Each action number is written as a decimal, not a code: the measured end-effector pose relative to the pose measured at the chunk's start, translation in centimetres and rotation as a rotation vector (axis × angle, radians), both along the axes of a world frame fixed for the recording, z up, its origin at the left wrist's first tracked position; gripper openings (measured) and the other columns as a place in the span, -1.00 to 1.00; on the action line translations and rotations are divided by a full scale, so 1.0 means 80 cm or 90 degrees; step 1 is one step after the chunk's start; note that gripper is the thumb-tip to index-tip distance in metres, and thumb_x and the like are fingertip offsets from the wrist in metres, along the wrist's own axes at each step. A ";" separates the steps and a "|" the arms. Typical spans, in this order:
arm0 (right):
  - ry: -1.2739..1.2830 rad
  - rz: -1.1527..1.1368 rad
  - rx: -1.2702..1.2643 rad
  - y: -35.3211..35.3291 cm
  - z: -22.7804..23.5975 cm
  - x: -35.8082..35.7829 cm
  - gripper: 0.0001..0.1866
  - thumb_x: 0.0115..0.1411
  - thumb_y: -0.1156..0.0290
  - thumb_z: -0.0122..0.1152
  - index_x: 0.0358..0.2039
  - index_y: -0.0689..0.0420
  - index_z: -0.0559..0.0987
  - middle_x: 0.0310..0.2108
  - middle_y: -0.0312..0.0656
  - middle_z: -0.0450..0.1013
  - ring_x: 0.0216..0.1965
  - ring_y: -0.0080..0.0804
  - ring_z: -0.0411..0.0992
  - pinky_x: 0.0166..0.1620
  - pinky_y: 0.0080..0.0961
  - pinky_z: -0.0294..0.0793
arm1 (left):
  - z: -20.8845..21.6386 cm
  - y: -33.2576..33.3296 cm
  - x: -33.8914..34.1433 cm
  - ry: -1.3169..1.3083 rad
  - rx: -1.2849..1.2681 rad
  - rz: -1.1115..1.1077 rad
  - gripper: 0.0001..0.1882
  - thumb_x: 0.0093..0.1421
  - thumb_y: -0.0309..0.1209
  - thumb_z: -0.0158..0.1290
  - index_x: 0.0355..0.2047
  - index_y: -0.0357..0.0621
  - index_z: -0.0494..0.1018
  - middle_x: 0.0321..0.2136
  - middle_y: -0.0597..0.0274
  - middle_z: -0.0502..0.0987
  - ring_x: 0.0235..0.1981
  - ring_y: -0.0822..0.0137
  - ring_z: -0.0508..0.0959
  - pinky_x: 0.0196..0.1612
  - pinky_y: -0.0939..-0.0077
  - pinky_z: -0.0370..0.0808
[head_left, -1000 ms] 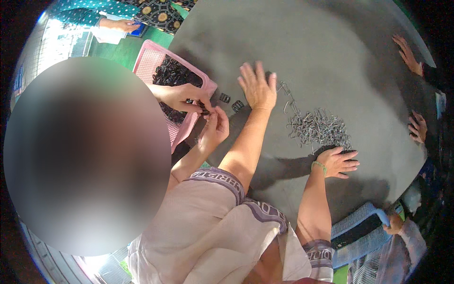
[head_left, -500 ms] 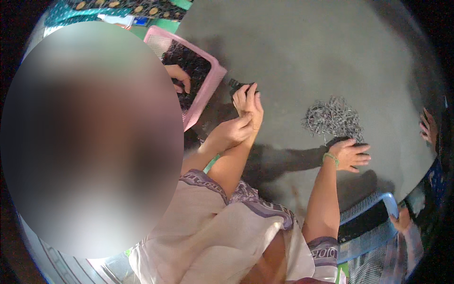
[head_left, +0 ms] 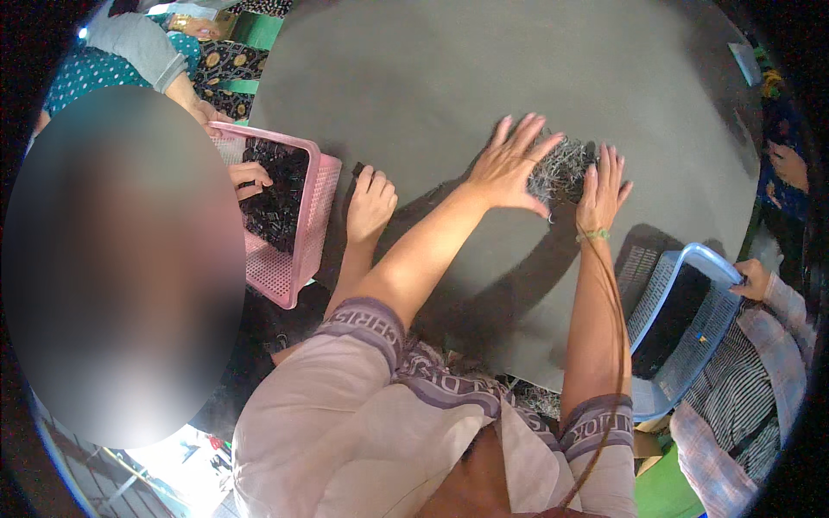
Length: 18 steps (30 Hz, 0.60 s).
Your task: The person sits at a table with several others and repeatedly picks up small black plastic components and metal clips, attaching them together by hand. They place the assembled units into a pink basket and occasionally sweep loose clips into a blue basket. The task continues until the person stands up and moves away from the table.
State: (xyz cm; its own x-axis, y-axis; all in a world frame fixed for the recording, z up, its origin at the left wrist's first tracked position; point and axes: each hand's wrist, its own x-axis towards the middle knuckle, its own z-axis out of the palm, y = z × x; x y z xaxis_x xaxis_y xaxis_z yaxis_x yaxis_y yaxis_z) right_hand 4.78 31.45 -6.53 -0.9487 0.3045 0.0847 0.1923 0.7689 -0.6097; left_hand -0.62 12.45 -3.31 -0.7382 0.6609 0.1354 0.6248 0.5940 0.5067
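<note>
A heap of small, thin grey wire-like pieces (head_left: 561, 166) lies on the grey tabletop (head_left: 414, 78); their exact kind is too small to make out. My left hand (head_left: 505, 170) reaches to the left side of the heap, its fingers spread and the thumb along the near edge. On the opposite side is my right hand (head_left: 602, 192), with a green bracelet at the wrist and its fingers stretched out. Both palms face down and partly hide the pieces. Neither hand grips anything visible.
At left, a pink basket (head_left: 318, 229) with small black pieces is tilted, held by a person's hand (head_left: 210, 116). Another person's hand (head_left: 373, 207) rests beside it, near my left forearm. A co-worker's hand (head_left: 753, 281) grips a blue basket (head_left: 691, 367) at right.
My left hand has moved from beside the pink basket to the heap. My right hand has shifted to the heap's right side. The other person's hand no longer touches my left forearm.
</note>
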 end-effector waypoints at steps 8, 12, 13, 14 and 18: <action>0.135 0.005 -0.180 -0.016 -0.011 0.124 -0.55 0.25 0.26 -0.13 0.05 0.30 0.36 0.12 0.09 0.27 0.21 0.04 0.15 0.27 -0.09 -0.06 | -0.035 0.057 0.097 -0.013 0.200 -0.145 0.06 -0.35 -0.08 0.36 0.20 -0.04 0.15 0.15 0.05 0.26 0.19 0.08 0.25 0.27 0.07 0.12; 0.166 -0.049 -0.183 -0.038 0.014 0.230 -0.65 0.22 0.37 -0.07 -0.03 0.26 0.40 0.07 0.09 0.31 0.18 0.08 0.18 0.25 -0.07 0.01 | 0.008 0.016 0.157 -0.071 0.179 -0.065 -0.19 -0.26 -0.09 0.31 0.06 0.01 0.33 0.09 0.10 0.31 0.19 0.00 0.21 0.24 -0.05 0.05; 0.148 -0.055 -0.139 -0.040 0.020 0.249 -0.65 0.20 0.40 -0.06 -0.02 0.24 0.39 0.09 0.07 0.28 0.19 0.09 0.16 0.24 -0.06 0.02 | 0.012 -0.011 0.155 -0.016 0.111 0.051 -0.17 -0.25 -0.04 0.31 0.06 0.00 0.32 0.11 0.07 0.28 0.19 -0.03 0.19 0.24 -0.08 0.02; 0.128 -0.061 -0.098 -0.042 0.026 0.270 -0.64 0.18 0.42 -0.04 0.00 0.23 0.38 0.11 0.06 0.26 0.20 0.10 0.14 0.24 -0.04 0.03 | 0.009 -0.041 0.151 0.039 0.039 0.166 -0.15 -0.25 0.01 0.30 0.07 -0.02 0.30 0.12 0.04 0.25 0.20 -0.06 0.16 0.23 -0.12 -0.01; 0.091 -0.072 -0.106 -0.054 0.033 0.345 -0.62 0.13 0.48 0.00 0.00 0.20 0.37 0.14 0.04 0.20 0.21 0.10 0.10 0.24 -0.04 0.04 | -0.010 -0.105 0.119 0.067 -0.092 0.230 0.02 -0.25 0.08 0.30 0.20 -0.01 0.15 0.23 0.00 0.08 0.26 -0.06 0.07 0.25 -0.13 -0.07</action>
